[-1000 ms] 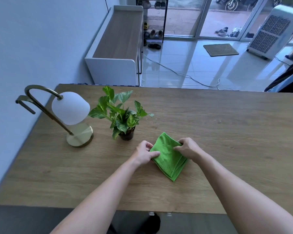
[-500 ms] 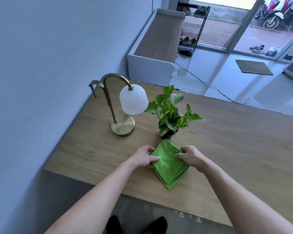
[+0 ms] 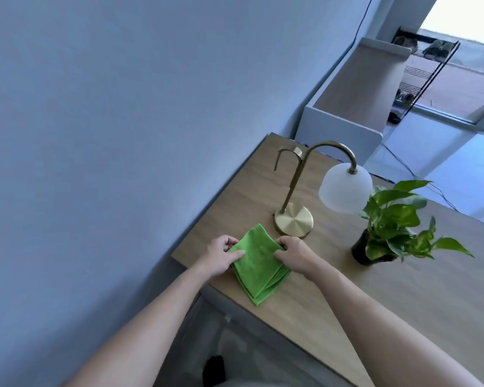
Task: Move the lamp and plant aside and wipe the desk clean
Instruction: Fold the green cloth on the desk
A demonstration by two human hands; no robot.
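Note:
A folded green cloth [image 3: 259, 270] lies on the wooden desk [image 3: 347, 297] near its left front corner. My left hand [image 3: 221, 254] pinches the cloth's left edge and my right hand [image 3: 295, 252] pinches its right edge. Just behind the cloth stands a brass lamp [image 3: 294, 219] with a curved arm and a white glass shade [image 3: 345, 187]. A small potted plant [image 3: 389, 227] with green leaves in a black pot stands to the right of the lamp.
A blue-grey wall [image 3: 123, 135] runs along the desk's left edge. Beyond the desk stand a white bench cabinet [image 3: 355, 90] and a black shoe rack [image 3: 419, 76]; a cable [image 3: 419, 177] trails over the tiled floor.
The cloth, held in both hands, has slid left across the desk, from in front of the plant to in front of the lamp base. The view has swung left toward the wall.

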